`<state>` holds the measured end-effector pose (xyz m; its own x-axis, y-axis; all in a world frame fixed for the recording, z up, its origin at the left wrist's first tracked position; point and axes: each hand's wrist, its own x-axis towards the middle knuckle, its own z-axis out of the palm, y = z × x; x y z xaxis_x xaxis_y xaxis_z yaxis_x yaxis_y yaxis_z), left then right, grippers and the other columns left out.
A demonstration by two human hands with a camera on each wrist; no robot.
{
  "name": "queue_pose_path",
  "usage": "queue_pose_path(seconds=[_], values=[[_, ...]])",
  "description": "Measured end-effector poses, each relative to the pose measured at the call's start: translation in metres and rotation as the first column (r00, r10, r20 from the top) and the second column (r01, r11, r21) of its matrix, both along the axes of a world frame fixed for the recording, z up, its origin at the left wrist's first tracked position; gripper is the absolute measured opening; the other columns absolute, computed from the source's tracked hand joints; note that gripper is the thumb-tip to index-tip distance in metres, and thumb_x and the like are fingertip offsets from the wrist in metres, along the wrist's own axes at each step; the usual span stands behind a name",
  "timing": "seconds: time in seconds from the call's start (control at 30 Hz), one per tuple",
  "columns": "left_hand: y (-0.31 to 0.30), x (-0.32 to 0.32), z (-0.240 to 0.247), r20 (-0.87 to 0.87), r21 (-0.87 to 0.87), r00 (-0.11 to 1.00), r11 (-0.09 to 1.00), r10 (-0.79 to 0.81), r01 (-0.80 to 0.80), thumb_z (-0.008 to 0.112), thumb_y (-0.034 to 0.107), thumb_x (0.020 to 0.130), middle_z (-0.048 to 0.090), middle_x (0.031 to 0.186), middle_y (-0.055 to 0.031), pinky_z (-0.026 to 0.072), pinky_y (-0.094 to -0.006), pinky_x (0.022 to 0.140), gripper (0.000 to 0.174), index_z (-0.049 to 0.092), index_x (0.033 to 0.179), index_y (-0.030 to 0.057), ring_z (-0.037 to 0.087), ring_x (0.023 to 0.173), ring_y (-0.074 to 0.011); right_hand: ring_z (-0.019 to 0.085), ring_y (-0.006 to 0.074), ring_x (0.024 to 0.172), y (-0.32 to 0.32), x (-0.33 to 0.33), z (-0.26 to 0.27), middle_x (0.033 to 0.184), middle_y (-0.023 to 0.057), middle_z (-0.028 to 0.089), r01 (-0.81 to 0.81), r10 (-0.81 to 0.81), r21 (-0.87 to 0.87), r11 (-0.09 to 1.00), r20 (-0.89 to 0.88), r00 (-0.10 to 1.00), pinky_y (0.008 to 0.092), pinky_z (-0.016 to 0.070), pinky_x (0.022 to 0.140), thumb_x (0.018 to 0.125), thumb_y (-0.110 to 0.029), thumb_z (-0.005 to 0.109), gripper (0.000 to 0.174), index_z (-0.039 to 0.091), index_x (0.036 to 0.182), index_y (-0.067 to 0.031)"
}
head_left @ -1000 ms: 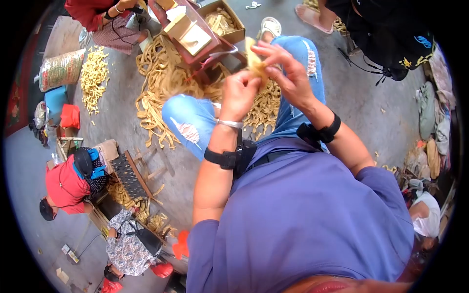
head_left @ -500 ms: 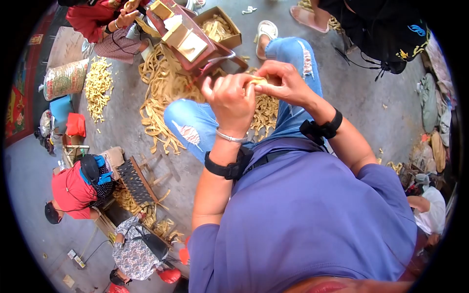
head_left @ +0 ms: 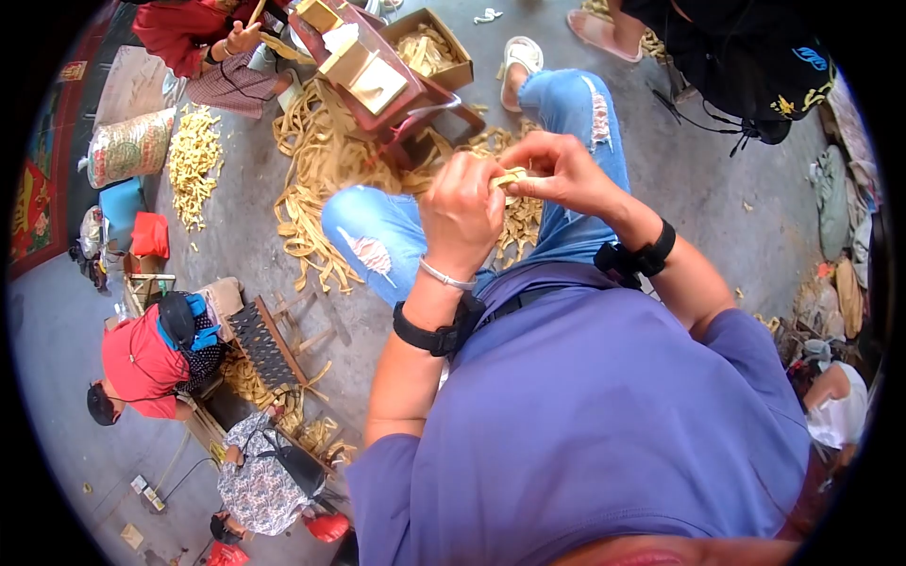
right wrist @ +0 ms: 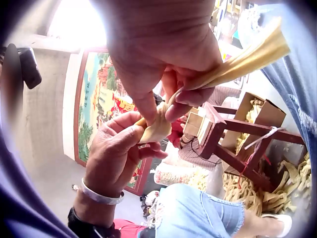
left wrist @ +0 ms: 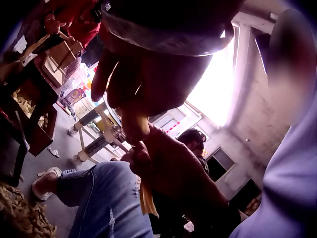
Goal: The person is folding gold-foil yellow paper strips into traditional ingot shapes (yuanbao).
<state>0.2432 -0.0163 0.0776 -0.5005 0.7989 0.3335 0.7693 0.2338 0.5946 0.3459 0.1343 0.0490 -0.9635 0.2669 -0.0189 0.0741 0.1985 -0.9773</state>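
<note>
A pale yellow strip (head_left: 511, 177) is held between both hands above the lap in the head view. My left hand (head_left: 461, 212), with a silver bangle at the wrist, pinches one end; my right hand (head_left: 566, 174) grips the other side. In the right wrist view the strip (right wrist: 157, 126) is looped or folded over itself between the fingers, and its flat tail (right wrist: 252, 57) sticks out past my right hand (right wrist: 168, 54). The left hand (right wrist: 111, 148) pinches the folded part with thumb and forefinger. The left wrist view is dark, with the strip's tail (left wrist: 147, 201) hanging below the fingers.
A dark red stool (head_left: 382, 99) with wooden blocks stands ahead, beside a cardboard box (head_left: 458, 71) of strips. Long strips (head_left: 321, 179) pile on the floor; short pieces (head_left: 193, 165) lie further left. Several people sit around.
The hands came together from a more spread pose and lowered slightly. The strip, raised and blurred a second ago, is now a small folded piece between the fingers.
</note>
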Motion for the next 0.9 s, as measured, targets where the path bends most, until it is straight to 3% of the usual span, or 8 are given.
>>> queue_pose_path(seconds=[0.07, 0.17, 0.27, 0.3, 0.43, 0.6, 0.73, 0.9], values=[[-0.002, 0.002, 0.005, 0.035, -0.081, 0.999, 0.997, 0.007, -0.004, 0.062, 0.001, 0.071, 0.056, 0.076, -0.0085, 0.0452, -0.0343, 0.055, 0.010, 0.062, 0.079, 0.0058, 0.057, 0.061, -0.0267, 0.052, 0.0102, 0.074, -0.004, 0.001, 0.005, 0.076, 0.0015, 0.056, 0.120, -0.106, -0.127, 0.985, 0.117, 0.988, 0.0250, 0.0416, 0.064, 0.077, -0.017, 0.073, 0.018, 0.067, 0.086, -0.0024], [-0.002, 0.000, 0.006, -0.066, 0.040, 0.997, 0.999, -0.030, 0.033, 0.062, 0.001, 0.071, 0.056, 0.074, -0.0081, 0.0447, -0.0342, 0.054, 0.010, 0.060, 0.079, 0.0059, 0.056, 0.060, -0.0252, 0.053, 0.0067, 0.076, -0.002, 0.003, 0.000, 0.079, 0.0021, 0.059, 0.002, 0.041, 0.221, 0.975, -0.190, 0.981, 0.0242, 0.0432, 0.065, 0.079, -0.013, 0.072, 0.015, 0.066, 0.089, -0.0026], [-0.001, 0.003, -0.001, 0.008, 0.085, 0.997, 0.994, 0.072, -0.072, 0.065, -0.002, 0.069, 0.054, 0.072, -0.0075, 0.0435, -0.0327, 0.052, 0.014, 0.057, 0.078, 0.0056, 0.054, 0.057, -0.0222, 0.054, 0.0063, 0.075, 0.000, 0.006, -0.005, 0.080, 0.0012, 0.060, -0.124, 0.114, -0.200, 0.972, -0.059, 0.992, 0.0240, 0.0441, 0.064, 0.082, -0.013, 0.070, 0.017, 0.065, 0.093, -0.0015], [-0.001, 0.003, -0.004, 0.062, 0.094, 0.994, 0.990, 0.096, -0.101, 0.066, -0.003, 0.069, 0.054, 0.072, -0.0075, 0.0432, -0.0321, 0.052, 0.015, 0.057, 0.078, 0.0054, 0.054, 0.057, -0.0214, 0.053, 0.0056, 0.070, -0.004, 0.007, -0.005, 0.078, -0.0020, 0.059, -0.075, 0.076, -0.506, 0.859, -0.020, 0.997, 0.0216, 0.0427, 0.061, 0.083, -0.014, 0.070, 0.017, 0.064, 0.094, -0.0021], [0.002, 0.007, -0.012, 0.191, 0.171, 0.971, 0.969, 0.144, -0.177, 0.068, -0.005, 0.066, 0.053, 0.072, -0.0082, 0.0429, -0.0353, 0.052, 0.021, 0.055, 0.078, 0.0061, 0.054, 0.058, -0.0247, 0.047, 0.0016, 0.060, -0.010, 0.008, -0.019, 0.076, -0.0042, 0.059, 0.054, -0.039, -0.839, 0.542, 0.039, 0.998, 0.0173, 0.0353, 0.051, 0.082, -0.014, 0.070, 0.015, 0.063, 0.093, -0.0059], [-0.002, 0.013, -0.018, 0.003, 0.155, 0.998, 0.986, 0.064, -0.063, 0.068, -0.003, 0.070, 0.053, 0.073, -0.0103, 0.0451, -0.0317, 0.055, 0.021, 0.062, 0.089, 0.0025, 0.055, 0.061, -0.0224, 0.047, 0.0016, 0.058, -0.011, 0.001, -0.017, 0.075, -0.0031, 0.059, 0.080, -0.085, -0.753, 0.653, 0.032, 0.996, 0.0178, 0.0353, 0.048, 0.086, -0.019, 0.067, 0.017, 0.063, 0.094, -0.0052], [-0.008, 0.012, -0.014, 0.662, 0.136, 0.750, 0.984, -0.002, -0.117, 0.073, 0.004, 0.076, 0.062, 0.082, -0.0059, 0.0475, -0.0285, 0.060, 0.023, 0.063, 0.096, -0.0004, 0.060, 0.072, -0.0117, 0.049, 0.0027, 0.059, -0.008, -0.001, -0.005, 0.074, -0.0026, 0.059, 0.087, -0.037, -0.616, 0.783, 0.093, 0.995, 0.0179, 0.0386, 0.051, 0.088, -0.022, 0.064, 0.019, 0.064, 0.099, -0.0057], [-0.019, -0.006, -0.020, 0.572, 0.042, 0.819, 0.997, 0.033, -0.070, 0.072, 0.009, 0.079, 0.059, 0.066, -0.0034, 0.0458, -0.0234, 0.052, 0.019, 0.055, 0.075, -0.0004, 0.058, 0.060, -0.0117, 0.056, 0.0060, 0.076, -0.015, -0.003, -0.001, 0.089, 0.0013, 0.061, 0.006, -0.011, -0.665, 0.747, -0.004, 1.000, 0.0203, 0.0451, 0.065, 0.088, -0.014, 0.064, 0.021, 0.063, 0.105, -0.0026]])
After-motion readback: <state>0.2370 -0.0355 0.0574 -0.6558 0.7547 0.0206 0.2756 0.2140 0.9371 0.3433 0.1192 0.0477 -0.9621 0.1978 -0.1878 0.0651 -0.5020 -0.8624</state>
